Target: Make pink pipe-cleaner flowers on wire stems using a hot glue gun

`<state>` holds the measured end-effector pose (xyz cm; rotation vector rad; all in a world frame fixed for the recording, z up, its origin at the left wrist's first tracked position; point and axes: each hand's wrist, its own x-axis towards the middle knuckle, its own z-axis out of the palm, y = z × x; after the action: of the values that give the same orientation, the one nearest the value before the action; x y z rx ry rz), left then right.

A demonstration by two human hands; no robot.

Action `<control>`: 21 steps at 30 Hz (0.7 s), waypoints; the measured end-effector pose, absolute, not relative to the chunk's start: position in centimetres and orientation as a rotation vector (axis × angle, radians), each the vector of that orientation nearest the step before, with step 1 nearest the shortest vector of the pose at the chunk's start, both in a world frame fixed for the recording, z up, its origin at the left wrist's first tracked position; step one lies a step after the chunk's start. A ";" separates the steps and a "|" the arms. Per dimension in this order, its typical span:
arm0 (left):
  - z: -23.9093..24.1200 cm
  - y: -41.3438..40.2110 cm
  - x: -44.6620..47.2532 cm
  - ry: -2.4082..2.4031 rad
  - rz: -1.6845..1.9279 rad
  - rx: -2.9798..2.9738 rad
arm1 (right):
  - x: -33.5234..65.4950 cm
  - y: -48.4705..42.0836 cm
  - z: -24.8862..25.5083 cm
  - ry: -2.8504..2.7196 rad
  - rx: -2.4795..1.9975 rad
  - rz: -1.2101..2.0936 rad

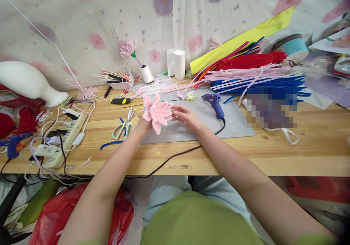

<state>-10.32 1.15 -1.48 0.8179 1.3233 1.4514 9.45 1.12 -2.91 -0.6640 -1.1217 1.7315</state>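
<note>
A pink pipe-cleaner flower [158, 113] with several pointed petals faces up over the left part of the grey cutting mat [232, 130]. My left hand [144, 125] is closed beneath it, its fingers mostly hidden by the petals. From the right, my right hand [186, 116] reaches the flower, fingertips bent together at the tip of a right-hand petal. Beside my left hand lie scissors [124, 125] with pale handles and a short blue pipe cleaner [111, 144]. On the mat to the right of my right hand rests a purple glue gun [215, 104].
Bundles of blue [262, 84] and red pipe cleaners [248, 60] lie at the back right. A finished-looking pink flower [128, 50] stands in a white holder [147, 73]. A utility knife [119, 101] and power strip [65, 139] sit left. The glue gun's black cord [175, 155] crosses the front.
</note>
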 end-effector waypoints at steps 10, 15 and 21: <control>-1.7 1.4 -9.9 1.871 0.935 1.969 | 8.4 0.6 -2.9 -1.153 -0.675 1.808; -2.9 2.4 -11.3 1.953 0.642 2.464 | 8.5 0.5 -2.1 -1.108 -0.687 1.800; -3.8 3.1 -12.0 1.992 0.599 2.572 | 8.6 0.6 -2.3 -1.147 -0.739 1.859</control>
<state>-12.01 3.14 -3.84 2.5721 1.9916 0.5994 8.61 0.64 -2.30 -0.7390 -1.1474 1.8589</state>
